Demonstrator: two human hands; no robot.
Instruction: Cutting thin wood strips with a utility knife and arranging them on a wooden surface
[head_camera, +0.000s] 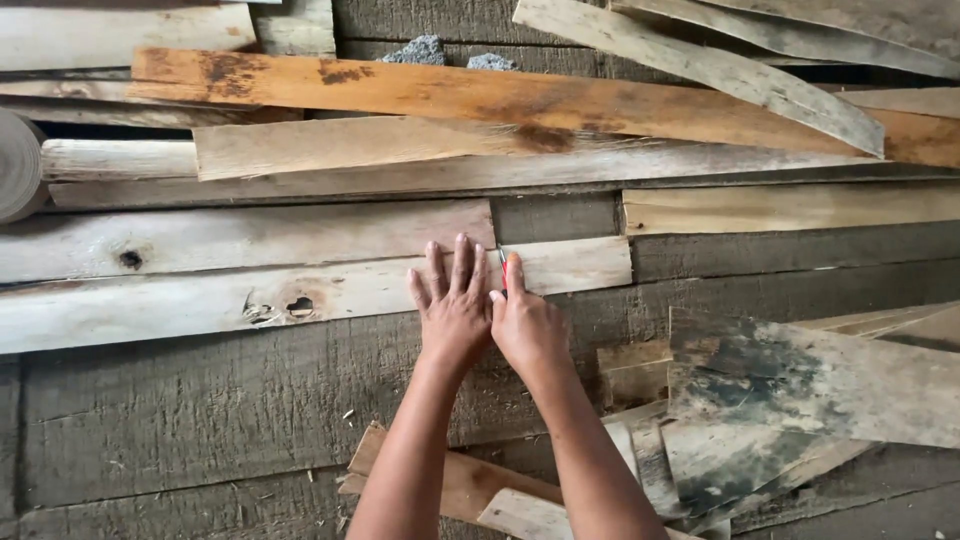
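Note:
My left hand (453, 305) lies flat, fingers spread, on a long pale wooden plank (200, 300) that has a knot hole near its middle. My right hand (525, 325) sits right beside it and grips a thin red pencil (503, 268), whose tip rests on the plank's face near its right end. Both forearms reach up from the bottom of the view. Directly above lies another pale plank (240, 238), touching the first one along its edge.
Weathered planks lie stacked across the top, one of them orange-stained (480, 95). Two grey stones (420, 50) rest on the stack. Offcuts and a dark-stained board (790, 390) lie at the lower right. A rounded pale object (18, 165) is at the left edge.

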